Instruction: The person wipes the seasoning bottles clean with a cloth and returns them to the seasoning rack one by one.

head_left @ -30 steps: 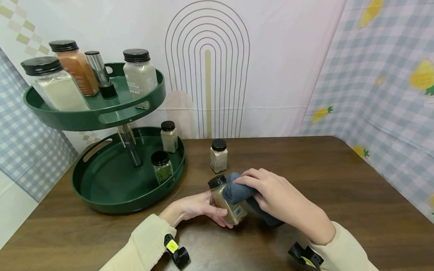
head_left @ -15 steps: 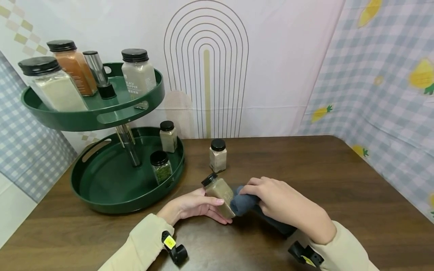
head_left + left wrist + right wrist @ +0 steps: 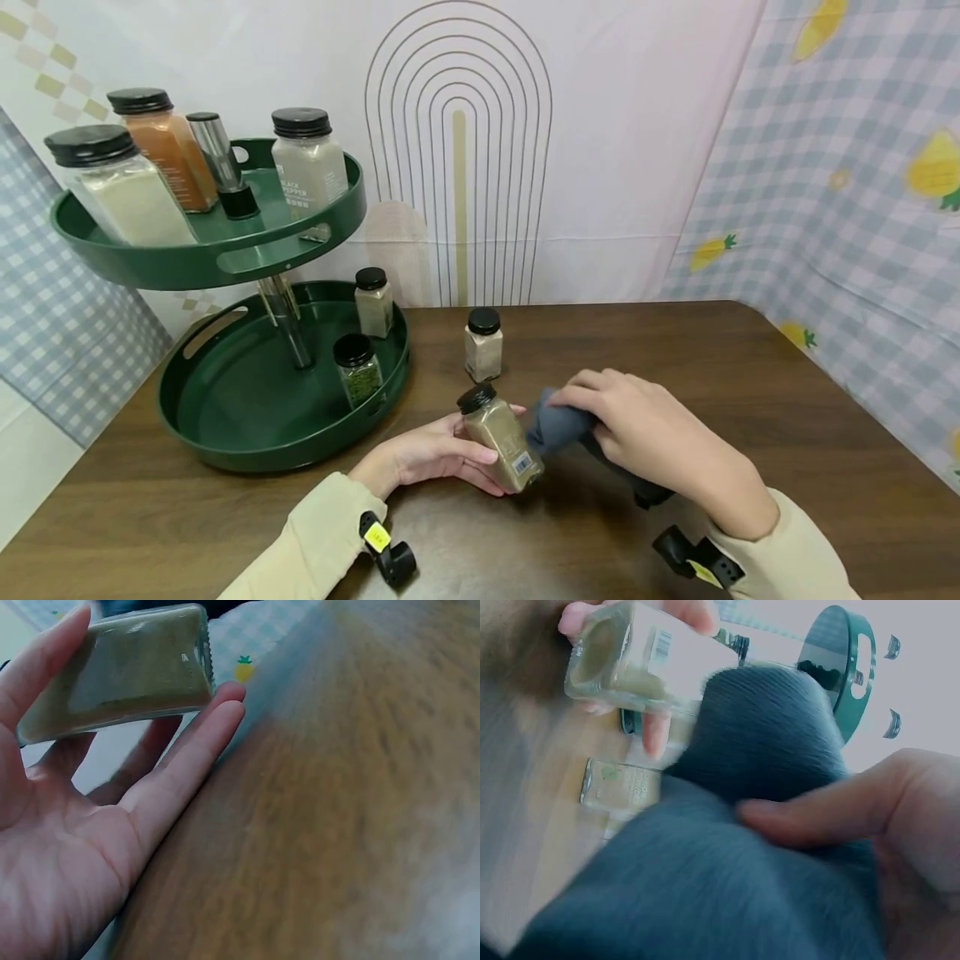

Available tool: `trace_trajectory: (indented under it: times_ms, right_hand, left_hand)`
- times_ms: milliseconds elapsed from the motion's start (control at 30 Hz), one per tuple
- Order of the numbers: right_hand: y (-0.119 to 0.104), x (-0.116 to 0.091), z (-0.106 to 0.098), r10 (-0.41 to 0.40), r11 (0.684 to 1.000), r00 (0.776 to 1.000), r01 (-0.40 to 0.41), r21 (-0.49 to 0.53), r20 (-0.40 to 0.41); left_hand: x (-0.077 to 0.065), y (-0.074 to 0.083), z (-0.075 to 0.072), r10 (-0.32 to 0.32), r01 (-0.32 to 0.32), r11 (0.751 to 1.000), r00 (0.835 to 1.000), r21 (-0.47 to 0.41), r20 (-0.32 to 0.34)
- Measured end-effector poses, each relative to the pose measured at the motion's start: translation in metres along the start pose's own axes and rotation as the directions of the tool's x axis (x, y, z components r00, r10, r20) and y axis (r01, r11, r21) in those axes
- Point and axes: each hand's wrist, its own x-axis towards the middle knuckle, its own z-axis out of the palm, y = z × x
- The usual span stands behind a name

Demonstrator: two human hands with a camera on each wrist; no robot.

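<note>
At the far left, a green two-tiered tray is stocked with dark-lidded jars. To its right, a square-sided glass jar is held above the surface by the left hand, which is clamped on it, thumb laid along one side and fingers set beneath and behind. The clear glass is filled with a dull, olive-tan powder and topped by a ribbed black lid; a small barcode label is seen near the base. The jar is tilted, with its long axis set diagonally: in the head view the lid is pointed to the upper left, the base to the lower right. Near its lid, a small pale-filled bottle is stood upright. Just right of the glass, a bunched slate-blue cloth is gripped between the thumb and fingers of the right hand; whether cloth and jar touch cannot be told.
</note>
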Motion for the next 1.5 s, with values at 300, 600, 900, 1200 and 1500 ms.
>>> trace_trajectory:
  times_ms: [300, 600, 900, 1200, 1500]
  right_hand:
    - [-0.01, 0.01, 0.017, -0.026, 1.0, 0.984, 0.028, 0.01, -0.175]
    - [-0.012, 0.009, 0.022, -0.039, 0.997, 0.996, 0.033, -0.07, -0.078]
    - [-0.014, 0.004, 0.016, -0.038, 0.998, 0.998, 0.041, -0.052, 0.048]
    - [-0.013, -0.001, 0.009, -0.023, 0.999, 0.976, 0.028, -0.019, 0.216]
    - [-0.012, 0.001, 0.003, 0.006, 0.997, 0.998, -0.012, -0.079, -0.065]
  left_hand:
    - [-0.001, 0.0, 0.001, -0.035, 0.035, 0.999, 0.999, 0.002, -0.04]
    - [0.0, -0.001, -0.001, -0.025, 0.024, 1.0, 0.999, -0.019, -0.03]
    - [0.001, -0.002, -0.002, -0.022, 0.021, 0.999, 0.999, -0.038, -0.024]
    - [0.001, -0.003, -0.003, -0.016, 0.016, 1.0, 1.0, -0.015, -0.006]
    - [0.002, -0.002, 0.0, -0.039, 0.041, 0.998, 0.998, 0.042, -0.039]
